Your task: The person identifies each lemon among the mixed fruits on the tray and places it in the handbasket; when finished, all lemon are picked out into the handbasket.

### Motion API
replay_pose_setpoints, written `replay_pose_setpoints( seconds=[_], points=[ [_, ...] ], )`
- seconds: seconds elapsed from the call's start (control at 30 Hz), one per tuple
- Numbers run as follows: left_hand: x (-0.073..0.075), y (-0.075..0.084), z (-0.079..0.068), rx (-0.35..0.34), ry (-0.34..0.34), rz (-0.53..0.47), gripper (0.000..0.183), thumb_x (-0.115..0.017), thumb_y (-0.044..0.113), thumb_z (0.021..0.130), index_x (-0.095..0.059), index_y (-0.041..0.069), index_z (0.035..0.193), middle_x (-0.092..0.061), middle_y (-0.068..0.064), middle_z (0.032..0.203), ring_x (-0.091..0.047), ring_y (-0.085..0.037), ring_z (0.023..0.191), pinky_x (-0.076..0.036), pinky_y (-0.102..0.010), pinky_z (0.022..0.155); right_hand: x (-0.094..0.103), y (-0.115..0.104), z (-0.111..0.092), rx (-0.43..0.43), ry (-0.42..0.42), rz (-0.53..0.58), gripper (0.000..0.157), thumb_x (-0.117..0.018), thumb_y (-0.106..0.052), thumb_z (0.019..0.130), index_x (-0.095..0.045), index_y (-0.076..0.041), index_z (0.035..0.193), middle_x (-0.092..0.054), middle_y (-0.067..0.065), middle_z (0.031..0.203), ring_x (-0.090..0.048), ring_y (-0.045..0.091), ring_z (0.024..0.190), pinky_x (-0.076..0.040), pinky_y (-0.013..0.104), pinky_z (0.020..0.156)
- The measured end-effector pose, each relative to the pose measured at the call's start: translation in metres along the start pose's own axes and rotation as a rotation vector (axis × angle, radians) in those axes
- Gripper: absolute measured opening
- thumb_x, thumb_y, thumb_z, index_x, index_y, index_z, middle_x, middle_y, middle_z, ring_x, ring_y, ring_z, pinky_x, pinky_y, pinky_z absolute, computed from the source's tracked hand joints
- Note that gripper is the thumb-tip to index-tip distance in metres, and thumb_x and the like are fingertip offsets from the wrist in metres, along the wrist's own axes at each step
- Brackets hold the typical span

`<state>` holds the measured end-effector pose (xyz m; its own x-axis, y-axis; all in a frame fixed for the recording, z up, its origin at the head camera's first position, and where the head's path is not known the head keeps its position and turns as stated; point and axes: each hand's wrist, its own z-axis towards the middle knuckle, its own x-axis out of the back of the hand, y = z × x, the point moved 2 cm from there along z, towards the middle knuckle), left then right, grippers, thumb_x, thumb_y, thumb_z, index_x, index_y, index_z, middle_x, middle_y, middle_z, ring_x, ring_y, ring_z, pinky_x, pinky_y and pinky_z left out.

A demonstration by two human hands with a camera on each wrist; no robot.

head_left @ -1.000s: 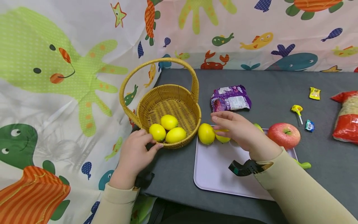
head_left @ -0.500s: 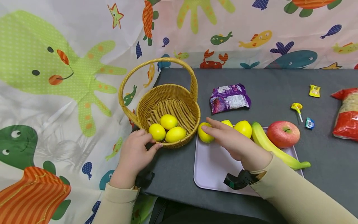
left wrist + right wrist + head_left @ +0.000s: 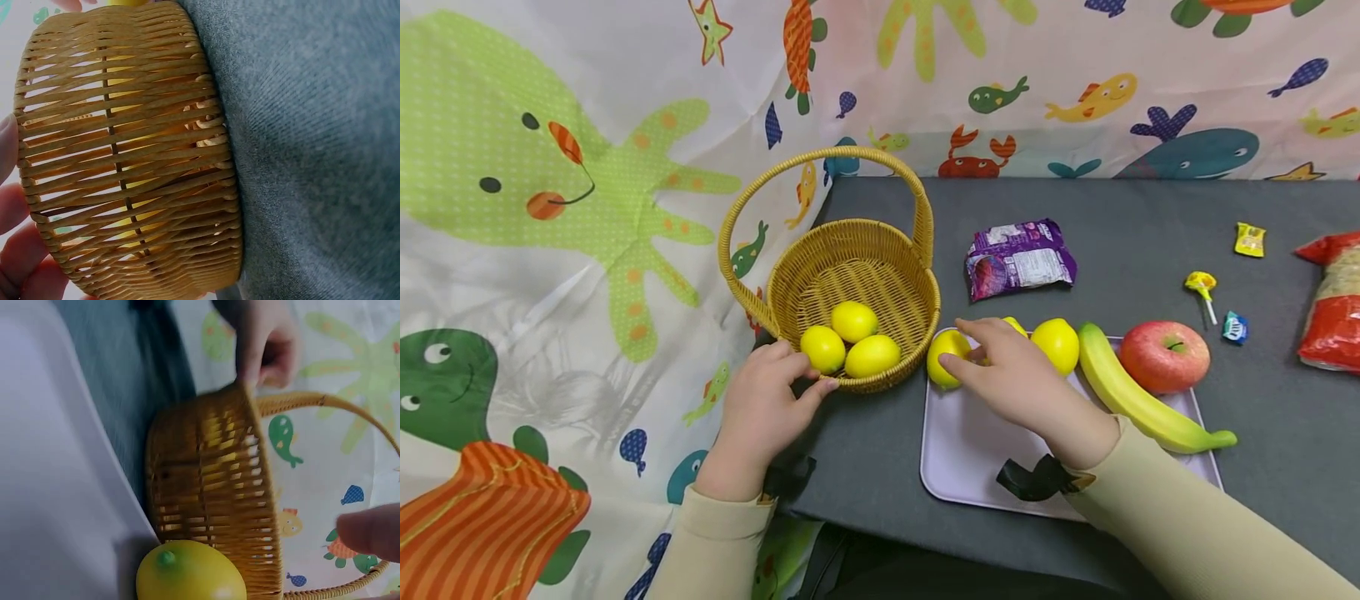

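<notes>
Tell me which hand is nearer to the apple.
Right. The right hand is over the tray, left of the apple; the left hand grips the rim of the basket, farther left.

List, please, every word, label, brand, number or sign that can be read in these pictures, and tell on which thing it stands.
No text can be read with certainty.
Purple snack packet: printing, too small and blurred.
Blue-wrapped candy: pale marks, perhaps letters, too small.
Yellow-wrapped candy: printing, too small.
Wicker basket and lemons: no lettering visible.
</notes>
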<state>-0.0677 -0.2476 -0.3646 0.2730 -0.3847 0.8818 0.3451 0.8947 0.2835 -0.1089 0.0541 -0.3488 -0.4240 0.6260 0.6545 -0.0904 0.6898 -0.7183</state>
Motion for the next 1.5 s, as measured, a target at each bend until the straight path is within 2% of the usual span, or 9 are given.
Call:
replay_pose_setpoints(
  seconds=[0.17,0.37,0.53,0.73,0.87,0.97,1.23,1.37,1.5],
  points=[
    [0.001,0.0,0.0,0.008,0.001,-0.001,0.029,-0.089,0.035,0.078,-0.067,0.017,0.075,-0.05,0.002,0.072,-0.043,-0.015,0.068,-0.037,-0.032,0.063,-0.005,-0.003,0.015,0.043,0.031,-0.128,0.066,-0.058,-0.044,0.099,-0.047,-0.004,0.15,-0.049,0.018,0.15,-0.052,0.036,0.132,-0.04,0.057,0.109],
    [0.001,-0.001,-0.001,0.003,0.006,-0.005,0.029,-0.089,0.035,0.078,-0.067,0.017,0.075,-0.052,0.0,0.072,-0.043,-0.015,0.068,-0.037,-0.032,0.063,-0.01,-0.003,0.02,0.063,0.039,-0.156,0.057,-0.064,-0.035,0.095,-0.056,-0.001,0.141,-0.057,0.018,0.136,-0.057,0.034,0.12,-0.044,0.054,0.105],
    [0.001,-0.002,0.002,0.003,0.012,-0.004,0.028,-0.089,0.035,0.078,-0.067,0.017,0.075,-0.051,0.001,0.071,-0.043,-0.015,0.068,-0.037,-0.032,0.063,-0.016,0.002,0.018,0.079,0.022,-0.144,0.059,-0.072,-0.032,0.09,-0.057,-0.005,0.14,-0.057,0.017,0.135,-0.056,0.032,0.118,-0.045,0.053,0.103],
    [0.002,-0.001,0.003,0.006,0.008,-0.009,0.028,-0.089,0.036,0.078,-0.069,0.016,0.076,-0.053,0.0,0.072,-0.044,-0.016,0.068,-0.038,-0.032,0.064,-0.023,0.008,0.017,0.089,0.005,-0.07,0.064,-0.079,-0.032,0.085,-0.058,-0.006,0.139,-0.056,0.015,0.141,-0.052,0.032,0.128,-0.04,0.053,0.108],
    [0.003,-0.001,0.003,0.003,0.013,-0.011,0.028,-0.089,0.035,0.078,-0.069,0.016,0.076,-0.052,0.002,0.072,-0.045,-0.015,0.068,-0.038,-0.032,0.064,-0.026,0.013,0.018,0.078,-0.02,-0.03,0.064,-0.083,-0.029,0.082,-0.058,-0.009,0.137,-0.06,0.012,0.134,-0.054,0.03,0.121,-0.042,0.053,0.105],
    [0.002,-0.002,0.002,-0.002,0.017,-0.01,0.028,-0.089,0.035,0.078,-0.069,0.016,0.076,-0.052,0.002,0.072,-0.045,-0.015,0.068,-0.038,-0.032,0.063,-0.027,0.017,0.019,0.05,-0.041,0.028,0.06,-0.084,-0.028,0.081,-0.059,-0.012,0.133,-0.06,0.01,0.129,-0.056,0.029,0.114,-0.044,0.051,0.101],
    [0.001,-0.002,0.001,-0.013,0.017,-0.002,0.027,-0.088,0.036,0.079,-0.068,0.019,0.076,-0.049,0.006,0.072,-0.043,-0.014,0.067,-0.037,-0.031,0.062,-0.019,0.023,0.014,-0.022,-0.174,0.311,0.057,-0.084,-0.026,0.082,-0.059,-0.016,0.132,-0.057,0.01,0.131,-0.056,0.029,0.107,-0.05,0.038,0.087],
    [0.001,-0.002,0.002,-0.017,0.017,-0.001,0.027,-0.088,0.036,0.079,-0.068,0.018,0.076,-0.048,0.004,0.071,-0.042,-0.014,0.066,-0.037,-0.031,0.061,-0.005,0.017,0.013,0.039,-0.246,0.47,0.058,-0.081,-0.021,0.085,-0.056,-0.009,0.136,-0.054,0.015,0.133,-0.057,0.031,0.107,-0.051,0.037,0.088],
    [0.0,0.0,0.001,-0.011,0.009,-0.006,0.027,-0.088,0.036,0.079,-0.069,0.017,0.076,-0.051,0.001,0.071,-0.043,-0.014,0.066,-0.036,-0.031,0.061,0.007,0.009,0.021,0.106,-0.298,0.658,0.057,-0.075,-0.012,0.088,-0.051,-0.001,0.139,-0.052,0.019,0.132,-0.058,0.034,0.107,-0.054,0.036,0.091]
  ],
)
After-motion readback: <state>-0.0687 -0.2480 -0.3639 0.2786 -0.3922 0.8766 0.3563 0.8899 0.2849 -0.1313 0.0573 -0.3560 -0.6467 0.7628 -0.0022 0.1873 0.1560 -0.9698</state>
